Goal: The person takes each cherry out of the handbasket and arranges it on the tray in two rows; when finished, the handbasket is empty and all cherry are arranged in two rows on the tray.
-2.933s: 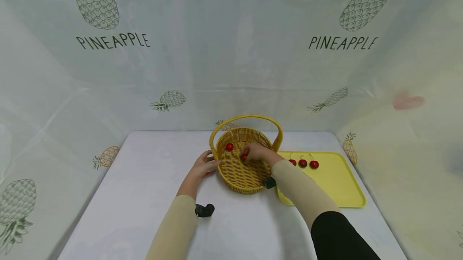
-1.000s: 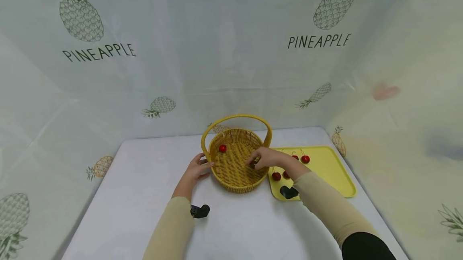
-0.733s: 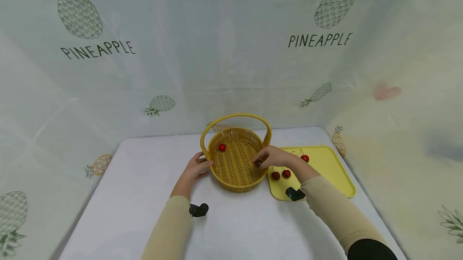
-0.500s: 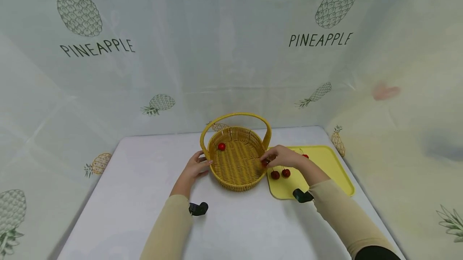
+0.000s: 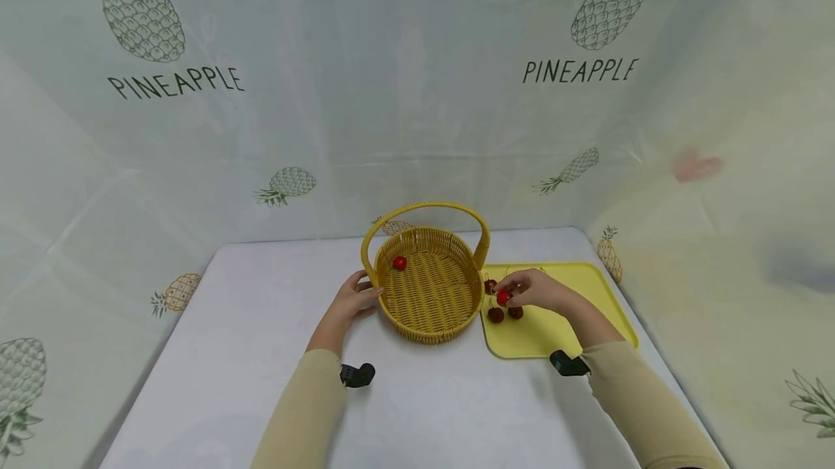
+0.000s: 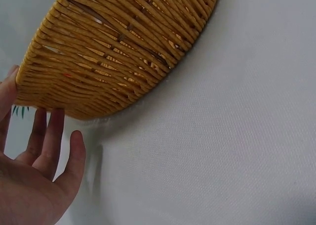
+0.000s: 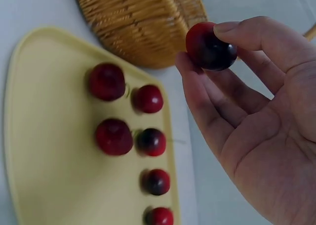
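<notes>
My right hand [image 5: 540,291] pinches a dark red cherry [image 7: 210,47] between thumb and fingertips, above the near left part of a yellow tray [image 5: 538,335]. In the right wrist view several more cherries lie on that tray, one of them a dark cherry [image 7: 107,81] with a stem. Left of the tray stands a round yellow wicker basket [image 5: 430,299] with a tall arched handle. One red cherry [image 5: 399,263] rests inside, at the far left. My left hand [image 5: 344,312] touches the basket's outer left side, its fingers mostly extended and the thumb at the rim.
A white table [image 5: 254,346] bears both basket and tray. Behind it hangs a pale curtain [image 5: 404,106] printed with pineapples, and it also runs along both sides. A black wrist camera [image 5: 357,375] sits on the left forearm, another wrist camera [image 5: 569,364] on the right.
My right hand has taken a cherry out of the basket and moved right with it, over the tray. Two cherries were in the basket before, one is there now. The left hand keeps its place.
</notes>
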